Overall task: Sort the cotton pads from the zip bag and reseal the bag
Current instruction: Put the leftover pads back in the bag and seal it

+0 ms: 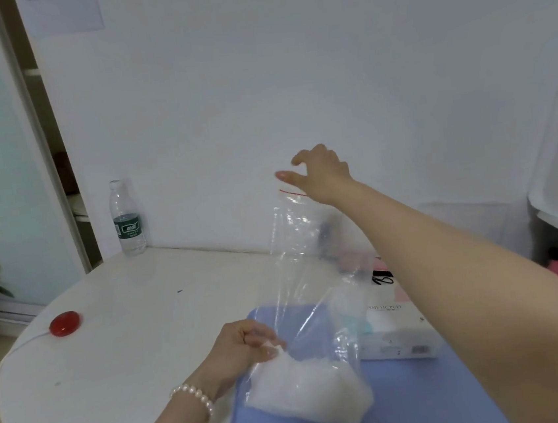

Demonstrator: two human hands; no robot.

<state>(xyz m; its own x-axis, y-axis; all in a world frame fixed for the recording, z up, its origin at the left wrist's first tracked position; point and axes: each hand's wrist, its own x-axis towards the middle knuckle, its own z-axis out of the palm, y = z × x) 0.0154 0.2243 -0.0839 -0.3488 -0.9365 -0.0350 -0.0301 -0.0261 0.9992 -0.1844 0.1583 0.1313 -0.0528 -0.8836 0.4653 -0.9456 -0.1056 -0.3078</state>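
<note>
- The right hand is raised well above the worktop, arm stretched forward and up, wrist bent so the fingers point left; it holds the top edge of the zip bag by the red seal line, though the exact pinch is blurred.
- The left hand sits low, just over the near-left corner of the blue mat, fingers curled closed and pinching the bag's side just above its filled bottom. A pearl bracelet circles that wrist.
- One zip bag, clear plastic, is pulled taut and tilted between the two hands, its top up and to the right.
- The cotton pads lie as one white heap in the bag's bottom, which rests on the mat; they cannot be counted.
- One white box with printed lettering lies on the mat behind the bag.
- One water bottle stands upright at the far edge, by the wall.
- One red round button, with a white cable, lies on the worktop's left, well apart from the mat.
</note>
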